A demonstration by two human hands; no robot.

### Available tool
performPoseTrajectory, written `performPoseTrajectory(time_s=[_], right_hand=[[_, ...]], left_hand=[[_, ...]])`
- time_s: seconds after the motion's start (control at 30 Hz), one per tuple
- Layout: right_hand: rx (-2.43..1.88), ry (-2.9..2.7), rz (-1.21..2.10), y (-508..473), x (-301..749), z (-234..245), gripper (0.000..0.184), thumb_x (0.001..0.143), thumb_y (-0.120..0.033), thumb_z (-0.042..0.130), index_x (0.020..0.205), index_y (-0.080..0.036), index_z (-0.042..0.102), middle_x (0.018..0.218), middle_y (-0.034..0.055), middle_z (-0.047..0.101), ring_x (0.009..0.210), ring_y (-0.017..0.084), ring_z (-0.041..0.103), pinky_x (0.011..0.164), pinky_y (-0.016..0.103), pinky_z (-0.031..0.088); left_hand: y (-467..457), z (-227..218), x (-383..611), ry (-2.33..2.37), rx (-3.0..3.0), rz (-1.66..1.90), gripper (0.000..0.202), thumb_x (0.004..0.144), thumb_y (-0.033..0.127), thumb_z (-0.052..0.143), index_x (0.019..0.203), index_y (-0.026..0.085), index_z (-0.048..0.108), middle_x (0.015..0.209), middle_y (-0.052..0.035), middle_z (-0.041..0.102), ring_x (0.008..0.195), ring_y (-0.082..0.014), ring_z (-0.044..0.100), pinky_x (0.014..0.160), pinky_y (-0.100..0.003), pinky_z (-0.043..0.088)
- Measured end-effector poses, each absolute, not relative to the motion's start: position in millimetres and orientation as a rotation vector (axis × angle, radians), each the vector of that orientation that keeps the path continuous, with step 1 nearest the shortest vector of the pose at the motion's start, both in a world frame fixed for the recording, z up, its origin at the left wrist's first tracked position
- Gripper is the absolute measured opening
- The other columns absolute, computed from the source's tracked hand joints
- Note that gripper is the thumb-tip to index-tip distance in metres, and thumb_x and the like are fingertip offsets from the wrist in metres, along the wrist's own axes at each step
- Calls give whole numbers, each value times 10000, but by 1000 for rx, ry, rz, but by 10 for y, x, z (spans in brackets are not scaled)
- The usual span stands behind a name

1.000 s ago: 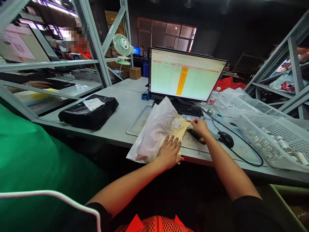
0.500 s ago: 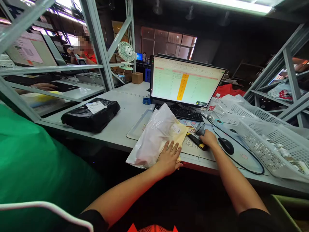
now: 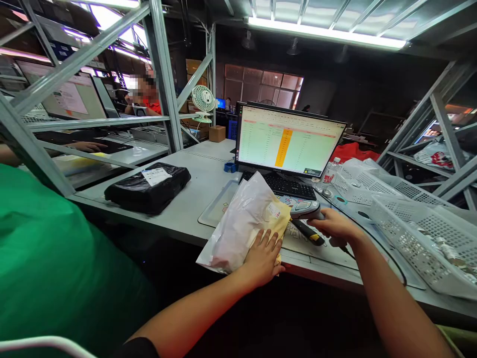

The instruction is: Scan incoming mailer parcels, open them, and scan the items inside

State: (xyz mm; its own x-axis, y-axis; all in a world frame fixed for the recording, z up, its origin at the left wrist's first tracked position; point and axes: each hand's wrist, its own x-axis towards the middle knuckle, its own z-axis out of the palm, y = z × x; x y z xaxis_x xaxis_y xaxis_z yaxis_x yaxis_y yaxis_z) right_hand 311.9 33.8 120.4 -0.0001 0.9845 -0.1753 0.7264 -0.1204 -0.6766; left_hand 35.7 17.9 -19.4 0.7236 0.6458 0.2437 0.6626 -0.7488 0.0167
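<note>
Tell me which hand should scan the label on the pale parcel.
Right. The right hand grips the scanner, its head close beside the label on the parcel. The left hand lies flat on the parcel's near end, pinning it to the table.

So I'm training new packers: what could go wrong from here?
1. The translucent white plastic mailer bag overhangs the front edge of the grey table, pinned only by the flat left hand; it might slide off.
2. The grey handheld barcode scanner in the right hand sits close to the small white label on creased film; it may misread.
</note>
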Motion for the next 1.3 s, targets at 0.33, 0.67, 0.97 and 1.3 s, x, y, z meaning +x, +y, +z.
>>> performPoseTrajectory(time_s=[0.33,0.67,0.97,1.3], right_hand=[[-2426,-1573,101,917,3486,591,441,999,-395,630,1275,-53,671,1231,253,715,1187,371,695,914,403,532],[-2422,-1393,-208,1074,3337,404,628,1055,-469,422,1477,-21,548,1452,309,567,1365,443,556,1158,546,430],[-2251,-1852,64,2100,2922,401,591,964,-250,604,1543,-132,591,1560,205,537,1431,349,508,1222,449,402],[-2272,-1742,168,2298,2847,379,586,1014,-183,507,1594,-103,538,1779,229,198,1649,422,180,1320,669,130]], left_hand=[[176,30,262,-1201,-2894,-391,885,978,688,677,1663,163,482,1726,-123,384,1630,-397,296,1362,-596,180],[405,-40,16,-1392,-2855,-459,1023,925,873,572,1675,184,477,1769,-105,269,1662,-440,162,1355,-669,89],[400,-236,131,-1285,-2810,-360,1154,840,873,699,1705,166,414,1788,-126,203,1665,-460,117,1348,-692,112],[422,-257,97,-1279,-2889,-419,1065,882,758,748,1706,176,408,1793,-107,206,1669,-442,117,1351,-687,99]])
